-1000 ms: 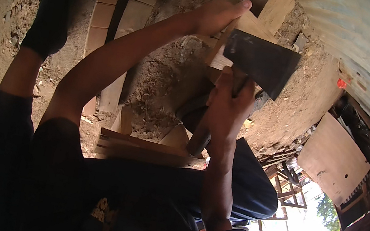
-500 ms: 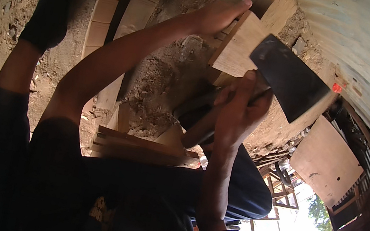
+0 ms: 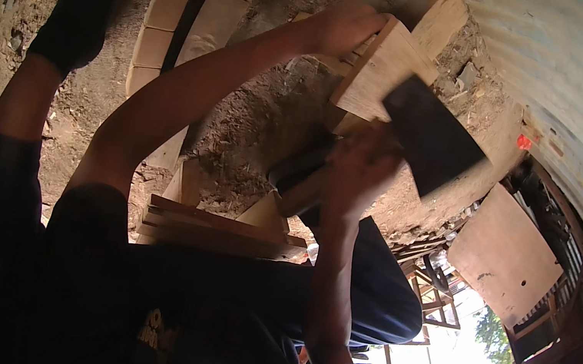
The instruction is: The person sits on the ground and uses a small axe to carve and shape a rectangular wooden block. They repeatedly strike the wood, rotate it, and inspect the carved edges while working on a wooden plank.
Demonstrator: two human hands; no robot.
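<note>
My left hand (image 3: 341, 31) grips a pale wooden block (image 3: 375, 64) at its upper left edge, with fingers curled over it. My right hand (image 3: 361, 163), blurred by motion, is closed on the handle of a hatchet (image 3: 429, 132) whose broad dark blade is tilted beside the block's lower right part. The handle runs down toward the lower left. Another light timber piece (image 3: 441, 17) lies behind the block, partly hidden by it.
Curved rows of wood segments (image 3: 167, 24) lie on the dirt floor (image 3: 239, 126) at left. Stacked boards (image 3: 213, 227) are by my leg. A corrugated metal sheet (image 3: 574, 84) stands at right, near a leaning panel (image 3: 505, 251) and a wooden frame.
The hatchet blade has swung rightward off the block's face and turned more diagonal, lately dipping slightly lower. My right hand moved with it. My left hand stays on the block, shifted only slightly.
</note>
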